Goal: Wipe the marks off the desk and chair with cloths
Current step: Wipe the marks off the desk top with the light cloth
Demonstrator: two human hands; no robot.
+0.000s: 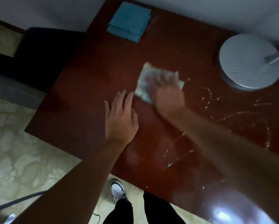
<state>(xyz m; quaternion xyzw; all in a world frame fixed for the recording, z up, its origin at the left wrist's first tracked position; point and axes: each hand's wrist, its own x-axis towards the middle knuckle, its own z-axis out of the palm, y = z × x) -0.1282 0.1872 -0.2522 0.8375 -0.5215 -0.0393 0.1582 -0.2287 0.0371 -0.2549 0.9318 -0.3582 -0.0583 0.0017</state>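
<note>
The left hand (119,117) lies flat with fingers straight on the dark red-brown wooden desk (90,88), while the blurred right hand (166,92) presses a pale crumpled cloth (145,81) beside thin white marks (232,113).

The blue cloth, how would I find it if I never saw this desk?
Start at the dark red-brown desk and look to its far edge by the white wall. The blue cloth lies there, folded in a neat square with zigzag edges. Unlike the pale crumpled cloth under the right hand, nobody touches it.

Arms: bare to past the elbow, no sleeves in view
Trousers (159,209): black
Shoe (117,190): white, dark trim
</note>
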